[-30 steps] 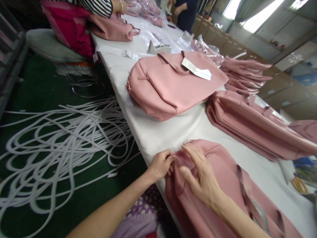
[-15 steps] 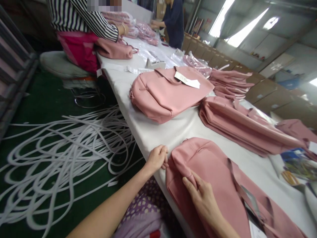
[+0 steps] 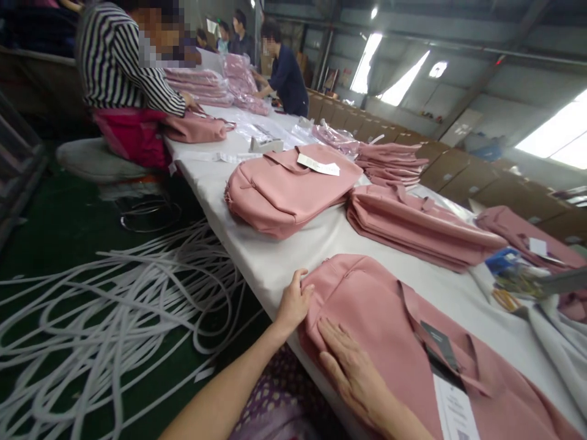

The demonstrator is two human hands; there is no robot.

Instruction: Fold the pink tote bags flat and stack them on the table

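Pink stuffed bag (image 3: 287, 189) and folded stack (image 3: 413, 226) lie beyond both hands.

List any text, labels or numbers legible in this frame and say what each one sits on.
No text can be read here.
White paper tag on the stuffed pink bag: print too small to read.
Dark tag and white card on the pink bag under the hands: blurred, unreadable.
White tag on the far pink bag: shows no readable print.
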